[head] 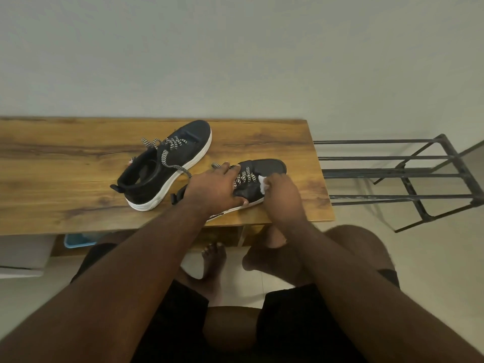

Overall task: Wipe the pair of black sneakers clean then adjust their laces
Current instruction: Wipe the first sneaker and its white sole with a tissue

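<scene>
Beside the far sneaker [167,163], left hand [212,188] grips near sneaker [264,176]; right hand [281,195] pinches wipe [262,185].

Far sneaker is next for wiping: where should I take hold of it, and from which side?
Grip the far sneaker at its ankle collar, coming from the near left. It lies upright on the table with heel and open collar toward you, toe pointing away, so the collar rim gives the fingers an edge. Both hands are busy: left hand holds the near sneaker, right hand wipes.
</scene>
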